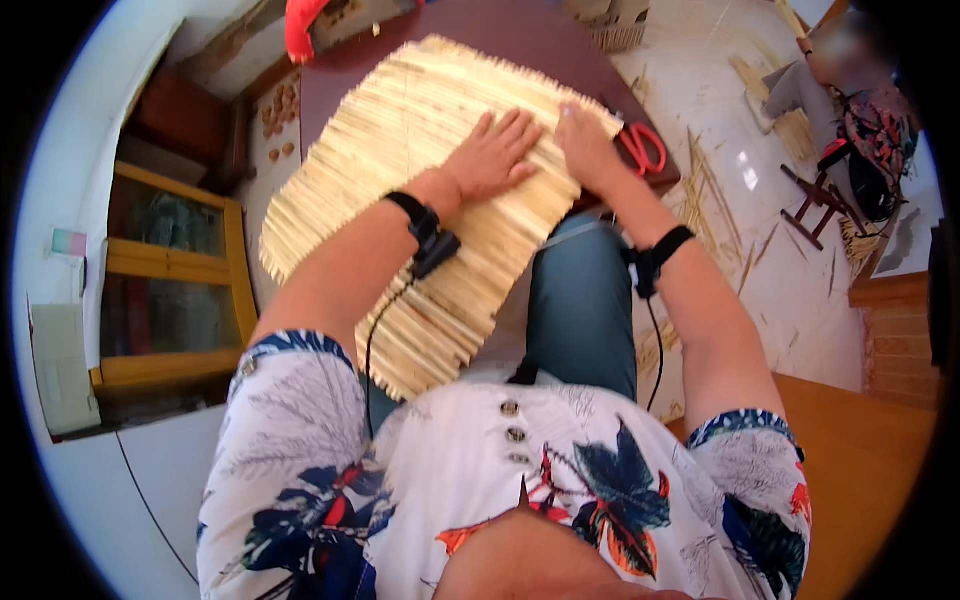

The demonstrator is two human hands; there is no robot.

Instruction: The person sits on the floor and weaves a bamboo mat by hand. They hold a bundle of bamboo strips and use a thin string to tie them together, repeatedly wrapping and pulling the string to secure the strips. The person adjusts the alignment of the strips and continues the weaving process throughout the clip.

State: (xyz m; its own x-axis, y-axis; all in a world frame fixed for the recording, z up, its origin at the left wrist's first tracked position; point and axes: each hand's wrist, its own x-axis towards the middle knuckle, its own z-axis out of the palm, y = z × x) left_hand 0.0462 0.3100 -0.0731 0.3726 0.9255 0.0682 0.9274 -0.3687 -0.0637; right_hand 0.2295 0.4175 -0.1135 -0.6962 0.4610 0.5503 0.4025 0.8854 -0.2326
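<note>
A large mat of pale yellow straw stalks (400, 150), laid side by side with ragged ends, spreads over the dark red table (500, 22) and hangs past its near edge toward my lap. My left hand (492, 158) lies flat on the mat, fingers spread. Close to the mat's right edge, my right hand (590, 150) is closed with its fingertips against the stalks; what it pinches is too small to make out. Red-handled scissors (641, 150) lie just right of that hand, their blades hidden.
A red object (302, 30) rests at the table's far left corner. Loose straw (710, 200) litters the floor at right. Beyond it a person (860, 120) sits near a small dark wooden stool (822, 203). A yellow-framed cabinet (170, 265) stands at left. Cables run from my wristbands.
</note>
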